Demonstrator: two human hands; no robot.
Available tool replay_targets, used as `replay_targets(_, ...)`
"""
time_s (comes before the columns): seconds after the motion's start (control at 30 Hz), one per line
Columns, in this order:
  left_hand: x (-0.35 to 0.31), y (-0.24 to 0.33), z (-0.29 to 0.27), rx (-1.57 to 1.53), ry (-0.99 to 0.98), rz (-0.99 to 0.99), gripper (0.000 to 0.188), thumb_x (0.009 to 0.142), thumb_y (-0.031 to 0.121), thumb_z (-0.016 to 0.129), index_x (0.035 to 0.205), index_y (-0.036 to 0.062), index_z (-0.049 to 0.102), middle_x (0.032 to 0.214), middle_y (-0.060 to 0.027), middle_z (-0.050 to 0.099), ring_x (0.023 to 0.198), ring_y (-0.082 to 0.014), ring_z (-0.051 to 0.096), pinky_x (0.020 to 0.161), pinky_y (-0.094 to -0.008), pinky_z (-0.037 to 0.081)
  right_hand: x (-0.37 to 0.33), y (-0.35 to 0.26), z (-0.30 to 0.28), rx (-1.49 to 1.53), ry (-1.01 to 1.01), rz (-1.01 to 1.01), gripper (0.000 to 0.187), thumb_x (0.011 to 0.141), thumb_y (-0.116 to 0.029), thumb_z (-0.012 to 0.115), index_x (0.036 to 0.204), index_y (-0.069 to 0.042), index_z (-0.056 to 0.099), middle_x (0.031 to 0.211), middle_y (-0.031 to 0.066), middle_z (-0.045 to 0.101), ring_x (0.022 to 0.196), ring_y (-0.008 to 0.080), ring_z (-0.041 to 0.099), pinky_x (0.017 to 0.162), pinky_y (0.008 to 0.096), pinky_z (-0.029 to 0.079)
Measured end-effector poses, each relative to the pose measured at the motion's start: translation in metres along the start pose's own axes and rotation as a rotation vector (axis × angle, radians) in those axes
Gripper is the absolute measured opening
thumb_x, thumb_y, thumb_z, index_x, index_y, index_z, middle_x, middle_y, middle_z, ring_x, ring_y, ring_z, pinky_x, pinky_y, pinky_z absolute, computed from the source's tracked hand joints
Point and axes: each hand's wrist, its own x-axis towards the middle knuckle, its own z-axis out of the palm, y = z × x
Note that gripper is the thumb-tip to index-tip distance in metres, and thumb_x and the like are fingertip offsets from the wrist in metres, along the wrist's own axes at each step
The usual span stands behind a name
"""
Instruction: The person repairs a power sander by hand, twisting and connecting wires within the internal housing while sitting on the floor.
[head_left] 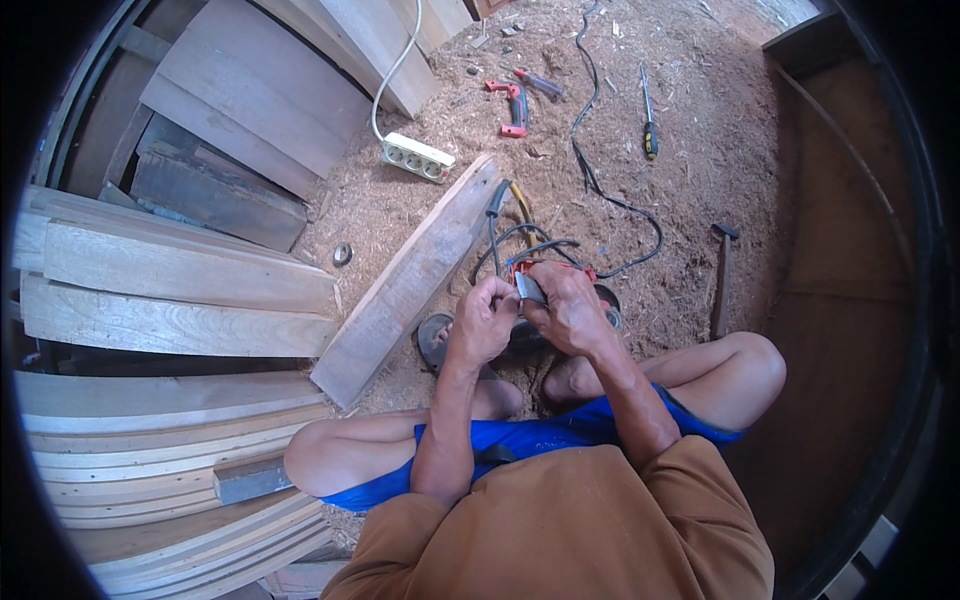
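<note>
Both hands meet close together in front of my bent knees. My left hand (485, 318) is closed in a pinch at the fingertips; what it pinches is too small to make out. My right hand (568, 308) is closed around a flat grey blade-like piece (530, 288), which sticks out toward the left fingers. Just beyond the hands, a red tool part (552, 268) shows, partly covered by them. Looped black cable (535, 243) lies there, beside a yellow-handled tool (521, 203) and a dark plug (495, 200).
A wooden plank (410, 280) lies left of my hands. Beyond are a white power strip (418, 160), a red-and-black tool housing (515, 108) and a screwdriver (649, 120). A hammer (722, 280) lies right, a tape roll (342, 254) left. Stacked boards (180, 270) line the left side.
</note>
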Motion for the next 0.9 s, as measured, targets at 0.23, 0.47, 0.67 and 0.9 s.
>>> replay_targets(0.23,0.006,-0.006,0.007,-0.319,-0.055,-0.019,0.007,0.095,0.005,0.059,0.091,0.0011,0.063,0.076,0.0027,0.058,0.070,-0.0031,0.050,0.063,-0.0222,0.042,0.002,0.000,0.012,0.007,0.150,-0.033,0.016,0.074,-0.008,0.068,0.085,-0.001,0.058,0.076,0.0201,0.060,0.074,0.0403,0.063,0.065,0.0467,0.048)
replay_targets(0.47,0.009,-0.009,0.008,-0.253,-0.036,0.032,0.005,0.096,0.004,0.059,0.092,0.0021,0.063,0.077,0.0030,0.058,0.071,-0.0025,0.051,0.064,-0.0217,0.042,0.004,0.001,0.011,-0.006,0.151,0.000,0.020,0.075,-0.013,0.071,0.088,-0.003,0.060,0.078,0.0208,0.063,0.078,0.0417,0.065,0.067,0.0502,0.049)
replay_targets(0.67,0.003,0.009,0.004,-0.196,-0.040,0.040,0.007,0.096,0.008,0.060,0.091,0.0041,0.062,0.074,0.0044,0.057,0.066,-0.0008,0.047,0.058,-0.0204,0.038,0.009,0.017,-0.003,0.183,0.028,0.099,0.022,0.075,-0.016,0.070,0.090,-0.002,0.062,0.076,0.0161,0.064,0.063,0.0326,0.062,0.058,0.0425,0.047)
replay_targets(0.9,0.003,-0.009,0.004,-0.667,-0.070,-0.072,0.010,0.098,0.015,0.062,0.096,0.0065,0.058,0.071,0.0057,0.054,0.055,0.0016,0.043,0.051,-0.0158,0.036,-0.004,0.007,-0.021,0.881,-0.244,0.539,0.025,0.093,-0.023,0.066,0.109,-0.005,0.063,0.078,-0.0010,0.060,0.059,0.0063,0.050,0.052,0.0249,0.043)
